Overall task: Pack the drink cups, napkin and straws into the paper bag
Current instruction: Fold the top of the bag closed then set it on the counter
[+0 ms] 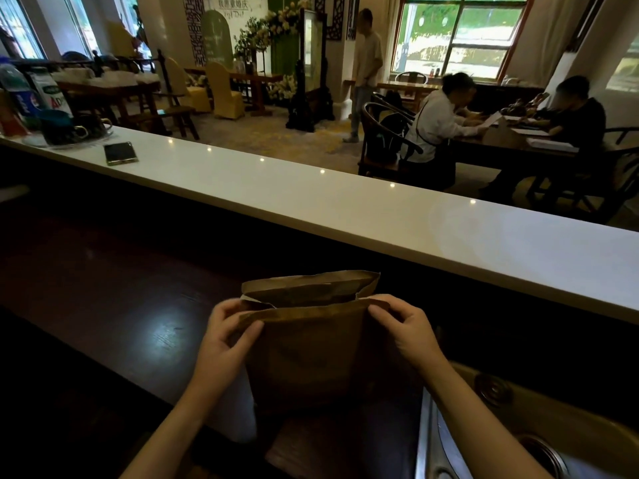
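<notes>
A brown paper bag [304, 354] stands upright on the dark wooden counter [114, 292] right in front of me. My left hand [228, 337] pinches the left corner of its near top edge. The right corner of the same edge is pinched by my right hand [403, 326]. The bag's mouth is slightly apart, and its inside is too dark to see. No drink cups, napkin or straws are visible in the view.
A raised white bar top [345, 209] runs behind the bag, with a phone [120, 153], bottles [17, 91] and a dark cup [65, 127] at its far left. A metal sink [518, 430] lies at lower right. Several people sit and stand beyond the bar.
</notes>
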Motion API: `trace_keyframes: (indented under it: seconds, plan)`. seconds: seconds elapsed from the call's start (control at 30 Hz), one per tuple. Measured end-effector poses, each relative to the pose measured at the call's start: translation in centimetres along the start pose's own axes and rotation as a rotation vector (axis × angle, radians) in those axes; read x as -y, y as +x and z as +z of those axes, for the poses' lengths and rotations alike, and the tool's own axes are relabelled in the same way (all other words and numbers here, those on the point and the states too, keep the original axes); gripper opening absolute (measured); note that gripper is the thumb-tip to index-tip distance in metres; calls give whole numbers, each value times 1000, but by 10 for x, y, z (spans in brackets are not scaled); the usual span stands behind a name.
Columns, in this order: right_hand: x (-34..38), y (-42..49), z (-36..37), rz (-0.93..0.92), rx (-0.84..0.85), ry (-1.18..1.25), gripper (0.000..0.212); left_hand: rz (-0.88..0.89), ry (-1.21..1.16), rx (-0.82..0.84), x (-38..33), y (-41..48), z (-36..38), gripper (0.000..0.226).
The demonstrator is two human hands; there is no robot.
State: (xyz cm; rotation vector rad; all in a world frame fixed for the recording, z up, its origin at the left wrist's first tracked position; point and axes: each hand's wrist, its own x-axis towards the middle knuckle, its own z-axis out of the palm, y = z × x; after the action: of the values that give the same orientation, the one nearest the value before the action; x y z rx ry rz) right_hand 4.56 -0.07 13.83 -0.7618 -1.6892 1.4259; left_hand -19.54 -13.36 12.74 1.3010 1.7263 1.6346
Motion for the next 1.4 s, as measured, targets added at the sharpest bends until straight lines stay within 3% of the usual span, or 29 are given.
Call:
trace_keyframes:
  seconds: [0.13,0.27,0.4,0.5,0.57,0.63,0.77,0.87,1.03,1.17,1.23,1.33,1.4]
  plan:
    - [-5,17,0,0,-94,-148,16,-15,32,14,0,16,0,7]
    - [-3,27,-7,-5,-41,-65,18,-19,-49,103,-4,28,-2,2]
    - [-4,36,-15,-57,-73,-177,18,-2,-39,73,-7,37,-1,21]
    - [1,43,-18,-79,-40,-248,30,48,99,145,-9,44,-2,36]
    - [7,47,-22,-74,60,-411,34,129,276,241,-11,51,-7,31]
    - [13,50,-26,-70,163,-559,23,171,394,332,-15,57,-10,19]
    - [29,53,-29,-94,157,-587,8,177,386,325,-28,65,-11,6]
    - [38,55,-34,-7,153,-437,7,87,284,279,-37,66,-10,3]
    - [30,50,-32,179,141,-234,11,-275,18,322,-38,63,0,15]
    - [16,43,-27,206,103,-210,15,-382,-13,336,-29,55,8,29]
    - [14,41,-26,181,88,-241,17,-393,-22,305,-25,53,9,25]
    - [13,40,-22,163,90,-297,17,-252,146,175,-21,53,14,10]
    - [13,40,-20,149,97,-374,19,58,432,50,-25,51,17,12]
